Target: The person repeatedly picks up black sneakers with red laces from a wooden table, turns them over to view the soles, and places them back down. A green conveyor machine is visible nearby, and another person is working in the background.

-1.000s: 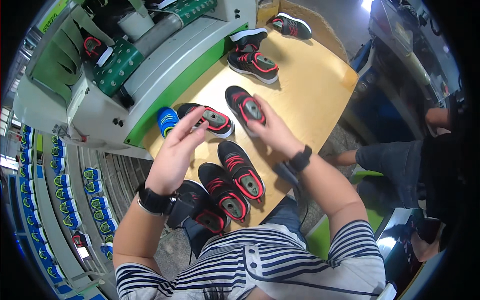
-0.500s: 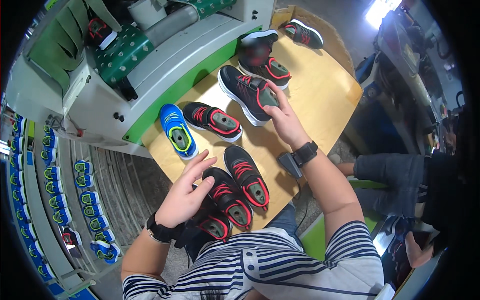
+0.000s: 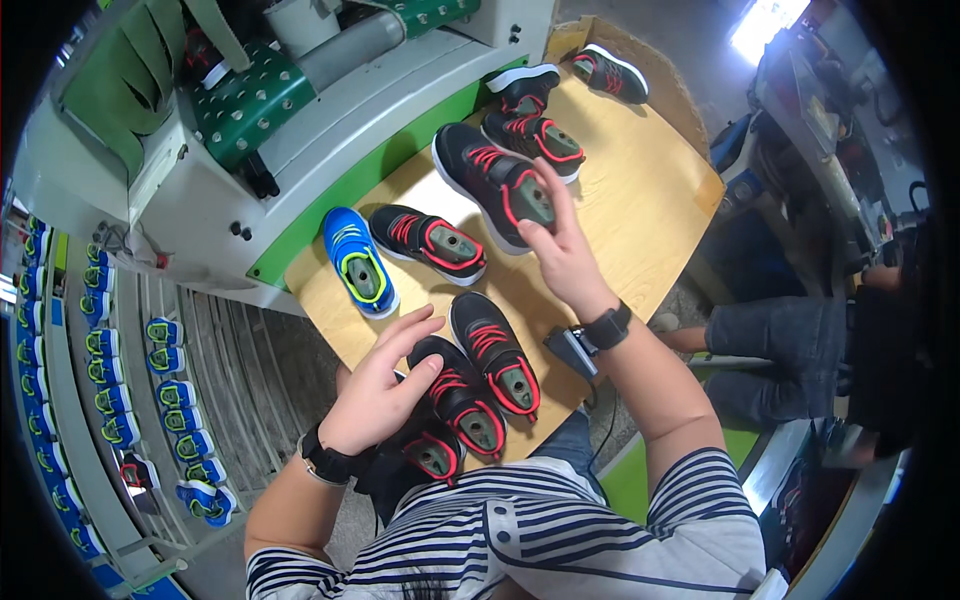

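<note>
My right hand (image 3: 568, 255) grips a black sneaker (image 3: 480, 170) with red laces by its heel, thumb and fingers on either side of the collar. A green shoe last fills its opening. My left hand (image 3: 385, 385) has its fingers apart beside a black-and-red sneaker (image 3: 455, 390) near the table's front edge, holding nothing. Right of that one lies another black sneaker (image 3: 492, 345); a third (image 3: 432, 455) is partly hidden at my left wrist. Farther off sit a blue sneaker (image 3: 352, 250) with yellow-green trim and a black sneaker (image 3: 420, 240), both with lasts inside.
More black sneakers (image 3: 545, 140) stand at the far end of the wooden table (image 3: 640, 210). A machine with a green studded conveyor belt (image 3: 250, 105) borders the far side. Racks of blue sneakers (image 3: 180, 420) stand at left. Another person (image 3: 770, 350) is at right.
The sneaker in my right hand has tilted so that more of its top and less of its white sole shows. My left hand has shifted slightly right.
</note>
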Action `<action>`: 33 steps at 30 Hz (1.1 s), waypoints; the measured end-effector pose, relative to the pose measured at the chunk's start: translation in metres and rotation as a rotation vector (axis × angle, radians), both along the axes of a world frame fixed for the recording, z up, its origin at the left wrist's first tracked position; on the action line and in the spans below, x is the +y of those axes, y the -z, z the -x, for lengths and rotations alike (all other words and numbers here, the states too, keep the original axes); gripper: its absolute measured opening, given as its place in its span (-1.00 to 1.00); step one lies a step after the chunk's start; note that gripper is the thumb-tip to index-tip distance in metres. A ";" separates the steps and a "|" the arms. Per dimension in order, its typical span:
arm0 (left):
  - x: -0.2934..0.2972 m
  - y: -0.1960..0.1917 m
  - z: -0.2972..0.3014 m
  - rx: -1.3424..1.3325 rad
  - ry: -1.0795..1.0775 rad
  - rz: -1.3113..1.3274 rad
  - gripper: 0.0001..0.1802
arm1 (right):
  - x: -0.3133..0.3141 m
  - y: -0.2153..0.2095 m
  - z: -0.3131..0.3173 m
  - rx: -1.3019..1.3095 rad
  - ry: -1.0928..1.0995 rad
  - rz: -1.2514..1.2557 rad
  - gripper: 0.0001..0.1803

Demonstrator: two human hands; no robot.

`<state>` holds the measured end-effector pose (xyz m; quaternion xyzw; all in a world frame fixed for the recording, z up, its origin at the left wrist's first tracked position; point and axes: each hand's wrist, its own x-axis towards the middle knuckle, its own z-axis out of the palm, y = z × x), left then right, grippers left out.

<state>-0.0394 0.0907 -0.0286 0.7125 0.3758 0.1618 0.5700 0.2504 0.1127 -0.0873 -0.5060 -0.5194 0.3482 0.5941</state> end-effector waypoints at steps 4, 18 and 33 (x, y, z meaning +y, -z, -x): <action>-0.002 -0.001 -0.006 0.028 0.054 -0.015 -0.49 | 0.028 0.038 -0.012 -0.299 -0.107 0.152 -0.22; 0.052 -0.012 -0.054 0.087 0.060 -0.394 -0.54 | 0.095 0.004 -0.089 -0.783 -0.131 0.285 -0.26; 0.133 0.044 -0.097 0.608 0.138 -0.591 -0.09 | 0.222 0.041 -0.142 0.128 0.436 0.404 -0.10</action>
